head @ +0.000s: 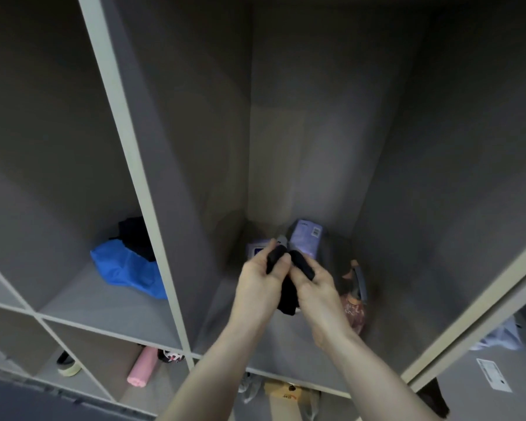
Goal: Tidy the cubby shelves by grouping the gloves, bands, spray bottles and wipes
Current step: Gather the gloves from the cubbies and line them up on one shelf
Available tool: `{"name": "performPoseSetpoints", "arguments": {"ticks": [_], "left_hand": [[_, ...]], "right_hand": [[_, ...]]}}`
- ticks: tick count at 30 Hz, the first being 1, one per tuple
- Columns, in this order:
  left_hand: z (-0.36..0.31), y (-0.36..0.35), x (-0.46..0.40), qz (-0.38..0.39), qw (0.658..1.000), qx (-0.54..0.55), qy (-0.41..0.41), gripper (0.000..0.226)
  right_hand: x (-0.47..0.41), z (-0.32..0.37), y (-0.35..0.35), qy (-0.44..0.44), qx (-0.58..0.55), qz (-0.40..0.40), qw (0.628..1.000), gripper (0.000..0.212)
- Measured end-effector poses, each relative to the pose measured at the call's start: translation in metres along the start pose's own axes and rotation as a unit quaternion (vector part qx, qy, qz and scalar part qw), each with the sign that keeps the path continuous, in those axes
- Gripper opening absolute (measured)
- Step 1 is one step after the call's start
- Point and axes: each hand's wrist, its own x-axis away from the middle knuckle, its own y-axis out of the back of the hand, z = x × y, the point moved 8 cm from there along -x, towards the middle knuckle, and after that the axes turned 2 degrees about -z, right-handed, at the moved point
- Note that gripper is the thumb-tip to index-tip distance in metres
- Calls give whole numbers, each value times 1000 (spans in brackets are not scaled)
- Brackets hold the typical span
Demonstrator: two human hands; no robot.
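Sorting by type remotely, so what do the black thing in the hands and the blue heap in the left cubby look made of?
The black item held by the left hand and right hand looks like soft matte fabric: it droops limply and shows no shine. The blue heap looks like thin, slightly glossy plastic or coated cloth, since it crumples and catches light; which of the two is unclear.

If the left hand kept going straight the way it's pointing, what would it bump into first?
Probably the purple wipes pack lying flat just beyond the left hand, which grips a black fabric piece together with the right hand. Depth is hard to judge here.
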Motion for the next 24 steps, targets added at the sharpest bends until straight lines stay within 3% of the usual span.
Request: {"name": "performPoseSetpoints", "arguments": {"ticks": [6, 13, 19, 24], "left_hand": [[-5, -2, 5, -1, 999, -43, -27, 44], [15, -16, 15, 20, 993, 65, 93, 36], [11, -15, 28, 2, 995, 88, 51, 33], [9, -27, 45, 90, 985, 106, 98, 34]], "right_hand": [[-4, 7, 3, 16, 19, -10, 1000, 21], [1, -4, 2, 9, 16, -33, 999, 24], [13, -9, 3, 14, -15, -42, 999, 28], [31, -4, 5, 14, -19, -20, 1000, 28]]}}
